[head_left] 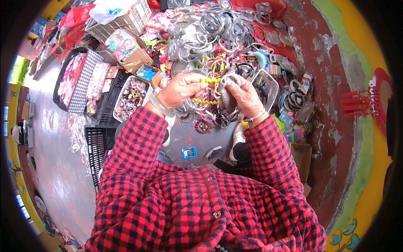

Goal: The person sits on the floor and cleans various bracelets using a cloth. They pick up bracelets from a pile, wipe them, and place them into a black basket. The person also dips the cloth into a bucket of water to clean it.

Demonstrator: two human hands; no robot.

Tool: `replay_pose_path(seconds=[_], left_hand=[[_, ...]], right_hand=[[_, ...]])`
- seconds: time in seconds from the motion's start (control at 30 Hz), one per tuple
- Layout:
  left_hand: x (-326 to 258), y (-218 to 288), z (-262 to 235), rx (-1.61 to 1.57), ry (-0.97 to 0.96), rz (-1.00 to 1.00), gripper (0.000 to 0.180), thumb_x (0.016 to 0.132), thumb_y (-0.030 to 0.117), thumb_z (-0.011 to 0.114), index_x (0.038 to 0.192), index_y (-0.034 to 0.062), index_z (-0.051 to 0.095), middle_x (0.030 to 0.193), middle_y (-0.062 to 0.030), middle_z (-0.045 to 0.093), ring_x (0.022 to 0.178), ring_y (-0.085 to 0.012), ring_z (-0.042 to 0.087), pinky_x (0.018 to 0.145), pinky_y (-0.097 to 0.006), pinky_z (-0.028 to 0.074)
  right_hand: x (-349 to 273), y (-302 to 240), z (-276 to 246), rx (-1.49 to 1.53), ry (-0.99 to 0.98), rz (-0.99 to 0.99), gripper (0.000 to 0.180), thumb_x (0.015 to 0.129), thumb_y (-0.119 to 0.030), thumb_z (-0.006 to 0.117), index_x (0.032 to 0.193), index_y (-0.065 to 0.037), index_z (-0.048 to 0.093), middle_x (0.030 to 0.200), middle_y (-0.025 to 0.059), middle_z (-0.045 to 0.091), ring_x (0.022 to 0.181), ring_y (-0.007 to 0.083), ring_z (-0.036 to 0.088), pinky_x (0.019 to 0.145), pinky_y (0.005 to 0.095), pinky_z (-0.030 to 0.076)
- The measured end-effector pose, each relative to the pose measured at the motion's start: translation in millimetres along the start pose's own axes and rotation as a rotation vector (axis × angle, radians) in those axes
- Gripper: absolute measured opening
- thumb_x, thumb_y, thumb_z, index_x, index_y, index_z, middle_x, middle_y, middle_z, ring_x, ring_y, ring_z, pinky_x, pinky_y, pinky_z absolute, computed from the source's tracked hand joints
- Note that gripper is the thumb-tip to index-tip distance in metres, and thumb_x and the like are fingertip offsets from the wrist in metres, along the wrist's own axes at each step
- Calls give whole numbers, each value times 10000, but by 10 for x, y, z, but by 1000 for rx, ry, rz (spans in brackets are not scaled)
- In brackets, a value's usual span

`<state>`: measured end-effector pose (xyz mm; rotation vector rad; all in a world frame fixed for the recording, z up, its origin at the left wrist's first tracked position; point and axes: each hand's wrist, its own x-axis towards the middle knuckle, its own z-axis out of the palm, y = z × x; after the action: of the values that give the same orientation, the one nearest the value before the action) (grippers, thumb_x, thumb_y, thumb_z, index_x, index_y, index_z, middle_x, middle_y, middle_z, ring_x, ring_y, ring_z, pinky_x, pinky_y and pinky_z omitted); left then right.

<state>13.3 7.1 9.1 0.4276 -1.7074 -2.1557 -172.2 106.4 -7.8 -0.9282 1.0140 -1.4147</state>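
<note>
My left hand [180, 90] pinches a bright yellow twisted band [210, 80] between thumb and fingers. The band looks like a headband; a second yellow stretch runs below the fingers toward my right hand. In my right hand [246, 96] is a grey-brown soft band [227, 101], gripped under the thumb, with its lower part hanging down. Both hands are close together above a large heap of hair accessories [210, 38]. Where the yellow band meets the grey-brown one, I cannot tell whether they are joined.
A white basket of hair ties [131, 98] stands left of my hands, beside black crates [95, 143]. Another white basket [268, 90] is at the right. A cardboard box [128, 50] and a large pale crate [121, 23] stand farther back. A blue card [189, 152] lies between my feet.
</note>
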Motion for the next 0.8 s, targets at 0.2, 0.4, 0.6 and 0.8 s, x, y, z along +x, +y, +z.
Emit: replay_pose_path(seconds=[0.2,0.4,0.6,0.8], left_hand=[[-24,-66,17,185,-146,-26,238,854,93,519,1067,3,576,738,10,555,639,-35,461,561,-185,370],[-8,-72,50,366,-153,24,214,840,86,530,1025,-10,581,731,-19,591,619,-62,504,564,-215,411],[49,-186,73,126,-176,-261,153,850,173,554,889,26,568,655,28,512,577,-46,454,507,-198,359],[46,-103,181,328,-126,-63,113,842,104,539,855,6,592,711,23,549,663,-36,471,583,-202,395]], right_hand=[[6,41,-31,160,122,219,127,810,-114,580,911,-38,595,786,-1,596,687,76,555,620,219,439],[40,92,-26,23,221,276,154,793,-134,600,883,-9,588,759,21,601,593,101,540,527,247,432],[70,318,-19,-581,150,8,275,794,-254,583,820,19,608,625,132,581,549,154,533,534,322,432],[122,264,-87,-679,252,100,288,810,-271,562,841,11,616,677,149,610,616,190,576,598,328,450]])
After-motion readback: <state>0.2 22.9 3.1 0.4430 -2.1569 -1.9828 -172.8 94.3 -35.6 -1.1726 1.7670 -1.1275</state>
